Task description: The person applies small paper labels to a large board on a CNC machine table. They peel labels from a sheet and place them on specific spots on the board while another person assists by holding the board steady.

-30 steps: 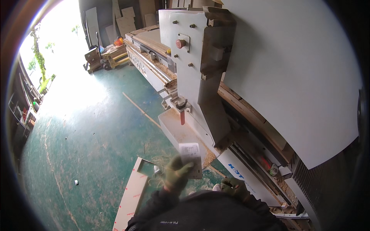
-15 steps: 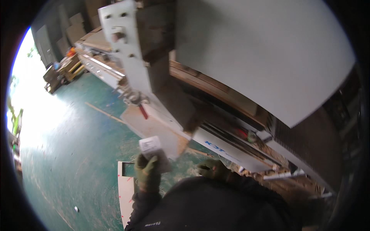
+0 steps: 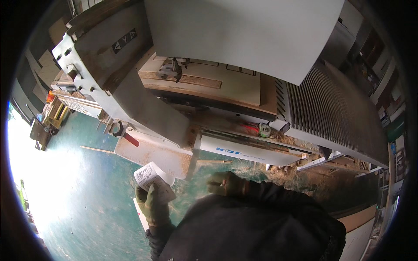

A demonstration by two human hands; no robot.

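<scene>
My left hand (image 3: pixel 153 205), in an olive-green work glove, grips a small stack of white printed labels (image 3: pixel 147 173), thumb on top of it. The upper label carries dark print; the lower part of the stack lies in shade. To the right, my gloved right hand (image 3: pixel 227 184) hovers in front of my dark jacket, apart from the labels. Its fingers are curled in, and whatever they may hold is too small or hidden to make out. Beyond both hands stands a large woodworking machine (image 3: pixel 167 124) with a dusty white metal frame.
A pale panel (image 3: pixel 239 89) lies on the machine bed under a tool head (image 3: pixel 174 69). A tape measure (image 3: pixel 264 130) rests on the sawdust-covered ledge. Ribbed grey covering (image 3: pixel 339 117) extends to the right. Sawdust litters the green floor (image 3: pixel 96 182); wood pieces (image 3: pixel 56 113) sit at far left.
The view has swung right and become sharper, so the machine bed, tool head and ribbed covering now show more. My left hand still grips the labels; my right hand stays raised beside it.
</scene>
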